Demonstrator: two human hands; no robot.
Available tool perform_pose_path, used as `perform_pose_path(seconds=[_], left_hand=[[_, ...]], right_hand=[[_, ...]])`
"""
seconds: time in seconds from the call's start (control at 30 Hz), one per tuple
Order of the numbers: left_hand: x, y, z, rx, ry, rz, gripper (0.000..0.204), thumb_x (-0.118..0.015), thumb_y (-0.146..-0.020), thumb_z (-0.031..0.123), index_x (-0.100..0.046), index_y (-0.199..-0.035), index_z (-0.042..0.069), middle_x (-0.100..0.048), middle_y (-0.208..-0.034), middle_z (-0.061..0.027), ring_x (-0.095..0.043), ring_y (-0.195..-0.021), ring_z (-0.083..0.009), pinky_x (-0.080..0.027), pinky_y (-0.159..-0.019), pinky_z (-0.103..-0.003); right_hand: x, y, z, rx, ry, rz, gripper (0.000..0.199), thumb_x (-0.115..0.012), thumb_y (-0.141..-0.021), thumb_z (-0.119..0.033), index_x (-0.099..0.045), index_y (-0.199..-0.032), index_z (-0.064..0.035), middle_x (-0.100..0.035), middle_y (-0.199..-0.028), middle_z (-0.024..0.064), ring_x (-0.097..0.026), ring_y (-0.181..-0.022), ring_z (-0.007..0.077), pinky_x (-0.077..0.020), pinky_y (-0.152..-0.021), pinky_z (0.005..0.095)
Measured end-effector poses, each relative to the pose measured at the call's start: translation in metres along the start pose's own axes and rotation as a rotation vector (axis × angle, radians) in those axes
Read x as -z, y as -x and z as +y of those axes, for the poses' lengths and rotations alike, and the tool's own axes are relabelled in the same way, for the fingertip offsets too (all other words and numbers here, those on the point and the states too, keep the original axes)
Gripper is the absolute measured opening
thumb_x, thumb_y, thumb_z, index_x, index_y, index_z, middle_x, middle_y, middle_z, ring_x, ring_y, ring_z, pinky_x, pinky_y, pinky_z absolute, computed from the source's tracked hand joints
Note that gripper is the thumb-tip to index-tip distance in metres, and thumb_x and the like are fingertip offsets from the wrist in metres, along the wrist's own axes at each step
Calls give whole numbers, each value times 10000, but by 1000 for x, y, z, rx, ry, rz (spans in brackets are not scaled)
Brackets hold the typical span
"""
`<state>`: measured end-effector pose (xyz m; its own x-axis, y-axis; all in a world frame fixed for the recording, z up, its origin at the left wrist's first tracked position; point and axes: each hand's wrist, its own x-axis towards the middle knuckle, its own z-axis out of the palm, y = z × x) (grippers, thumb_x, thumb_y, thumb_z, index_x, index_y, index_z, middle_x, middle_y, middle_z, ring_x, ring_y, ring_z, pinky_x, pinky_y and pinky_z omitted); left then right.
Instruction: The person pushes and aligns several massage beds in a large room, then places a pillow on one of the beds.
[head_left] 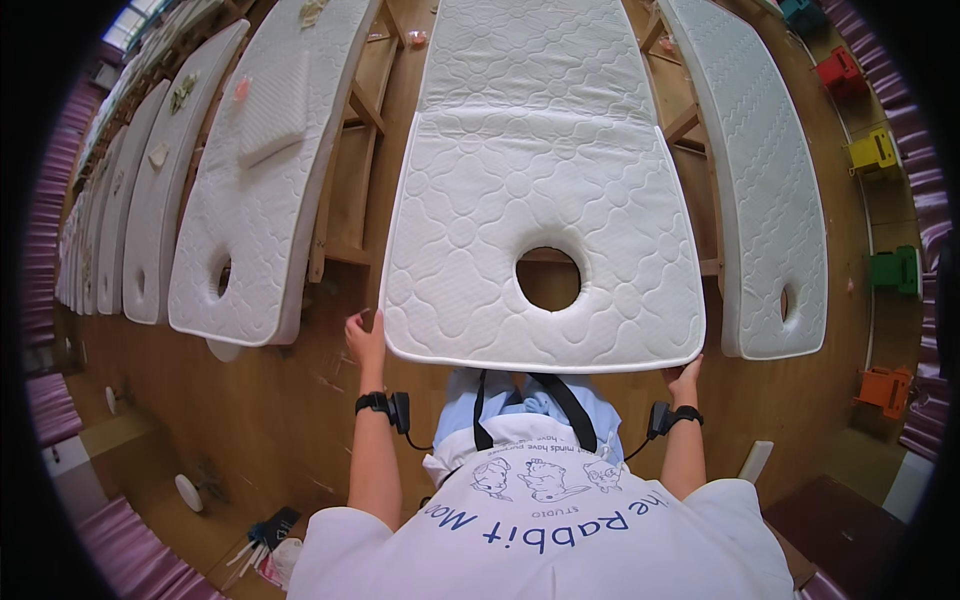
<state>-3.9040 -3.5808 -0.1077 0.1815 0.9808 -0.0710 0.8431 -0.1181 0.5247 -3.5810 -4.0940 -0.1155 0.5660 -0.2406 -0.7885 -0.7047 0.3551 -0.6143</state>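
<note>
At far left, purple curtains [52, 290] are hanging beside a receding row of white mattresses [150, 220]. Nearer, a quilted white mattress with a round hole, the left-hand neighbor [235, 210], is carrying a ribbed white pillow [277, 110]. Wooden framing [366, 107] is showing in the gap beside it.

Next, the person's left hand [366, 338] is hovering close by the near left corner of the central mattress [480, 230], its fingers parted and loosely bent, holding nothing visible; whether it is touching the edge, I cannot tell.

The central mattress, white and quilted in a floral pattern, is lying directly in front of the person, its round hole [548, 279] opening near the closest end. The person is wearing a white T-shirt [555, 530] and black wrist straps.

The right hand [684, 374] is meeting the near right corner, its fingers partly hidden; whether they are gripping, I cannot tell.

Farther right, another holed mattress [765, 190] is lying alongside, and red [838, 70], yellow [872, 150], green [893, 271] and orange [884, 390] plastic stools are lining the wooden floor.
</note>
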Motion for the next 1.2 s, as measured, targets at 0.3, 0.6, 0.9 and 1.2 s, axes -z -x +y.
perform_pose_path(seconds=[0.3,0.6,0.9,1.2], left_hand=[[-9,36,-46,890,1091,-744,359,-381,-866,438,-556,-1042,179,-576,-1056,-7,-518,-998,-205,-410,-843,-432],[-21,25,3,1201,1299,-491,491,-340,-786,422,-541,-1170,190,-535,-1214,-33,-502,-1115,-290,-446,-877,-470],[-6,20,19,1165,1294,-448,541,-285,-753,484,-568,-1124,212,-567,-1151,-6,-530,-1069,-253,-481,-796,-426],[-16,20,11,1111,1345,-473,570,-247,-774,499,-546,-1155,198,-556,-1174,-19,-512,-1097,-266,-468,-836,-438]], right_hand=[[7,-21,11,-127,-216,-126,459,-400,-860,-433,-526,-1161,-111,-554,-1169,82,-534,-1049,281,-472,-865,450],[-9,-11,-4,-189,-171,-112,606,-246,-822,-519,-480,-1232,-139,-459,-1290,99,-450,-1152,328,-396,-923,527],[-15,-9,-16,-157,-145,-230,611,-250,-823,-543,-476,-1240,-157,-457,-1289,92,-443,-1157,333,-381,-924,549],[-9,-19,-15,-191,-218,-231,649,-187,-814,-577,-479,-1243,-188,-456,-1300,63,-429,-1174,326,-377,-915,561]])
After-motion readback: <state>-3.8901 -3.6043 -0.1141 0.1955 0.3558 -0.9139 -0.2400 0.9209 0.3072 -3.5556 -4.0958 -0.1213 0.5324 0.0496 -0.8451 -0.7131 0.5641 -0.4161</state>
